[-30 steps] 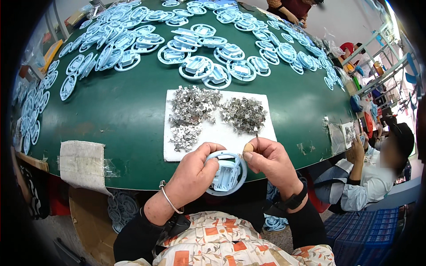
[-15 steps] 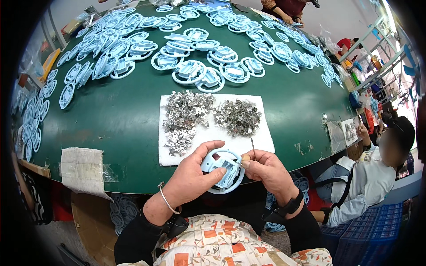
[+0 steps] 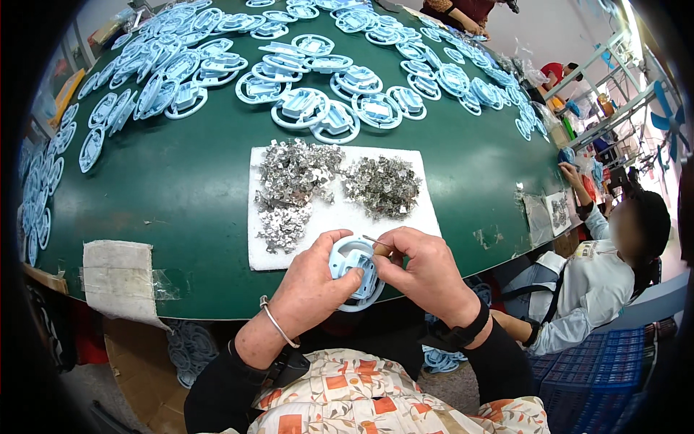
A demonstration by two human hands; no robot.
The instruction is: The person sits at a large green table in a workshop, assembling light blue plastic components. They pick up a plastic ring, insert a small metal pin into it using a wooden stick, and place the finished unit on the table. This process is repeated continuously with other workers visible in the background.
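My left hand (image 3: pixel 307 286) is closed around a light-blue plastic steering-wheel-shaped part (image 3: pixel 354 262), thumb across its raised middle housing. At that part's right side is my right hand (image 3: pixel 423 271), its fingers pinched round a thin metal tool (image 3: pixel 374 240). The tool's dark shaft sticks out to the upper left, over the part's upper rim. Whether my right fingertips also hold a small clip is hidden. Just beyond both hands lies a white foam board (image 3: pixel 329 235), bearing a large heap of small metal clips (image 3: pixel 295 177) and a darker metal heap (image 3: pixel 383 186).
Many more blue wheel parts (image 3: pixel 300 107) cover the far side of the green table (image 3: pixel 195 217). A pale cloth pad (image 3: pixel 119 278) is taped at the near left edge. One co-worker (image 3: pixel 603 267) sits at the right; another person (image 3: pixel 463 14) stands across the table.
The metal tool has tipped from upright to slanting left, as my right hand turned and shifted left over the part. The co-worker at right has reached an arm forward. The view has shifted slightly.
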